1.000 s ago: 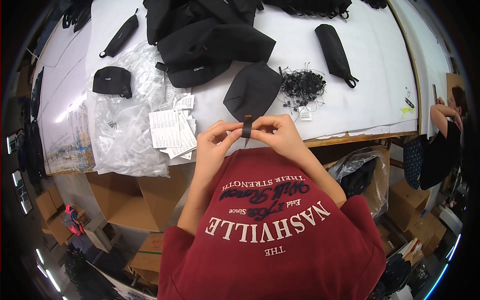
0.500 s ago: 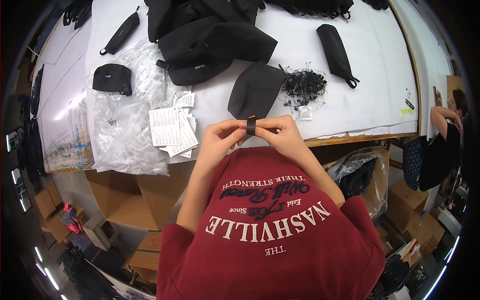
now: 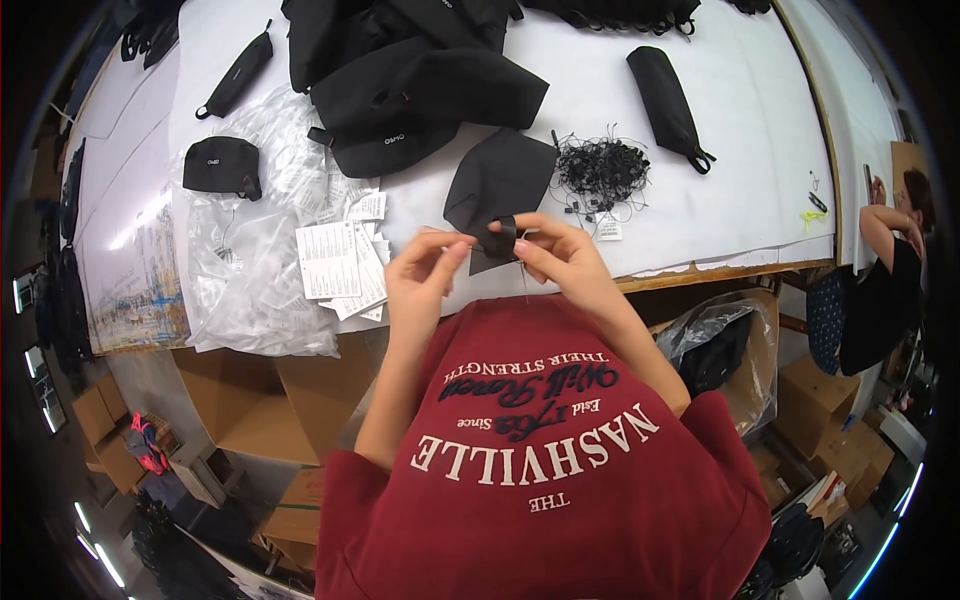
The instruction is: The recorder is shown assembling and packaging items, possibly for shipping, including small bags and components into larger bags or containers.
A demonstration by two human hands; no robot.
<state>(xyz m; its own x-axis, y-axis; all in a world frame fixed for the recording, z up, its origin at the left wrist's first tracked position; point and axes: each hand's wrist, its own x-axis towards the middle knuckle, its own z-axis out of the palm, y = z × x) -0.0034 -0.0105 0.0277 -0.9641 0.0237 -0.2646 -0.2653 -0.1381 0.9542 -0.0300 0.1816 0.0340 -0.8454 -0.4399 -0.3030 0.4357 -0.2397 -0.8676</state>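
In front of my chest, a flat black fabric pouch (image 3: 497, 178) lies at the table's near edge. My right hand (image 3: 565, 255) pinches its short black strap loop (image 3: 507, 235) between thumb and fingers. A thin dark cord hangs below that hand. Just left of the loop, my left hand (image 3: 425, 270) has thumb and forefinger pressed together; whatever they hold is too small to make out. Beyond my right hand lies a tangled heap of black cords with small clips (image 3: 605, 172). White printed tags (image 3: 330, 260) are piled beside my left hand.
Clear plastic bags (image 3: 255, 270) spread over the table's left part, with a small black pouch (image 3: 222, 165) on them. Larger black bags (image 3: 420, 100) are heaped at the back. A long black pouch (image 3: 665, 105) lies right. Open cardboard boxes (image 3: 255, 400) stand below; another person (image 3: 890, 270) is at far right.
My hands have moved apart; the left has left the strap and shifted slightly left. My right hand still grips the loop, now turned more open, and a thin cord shows below it.
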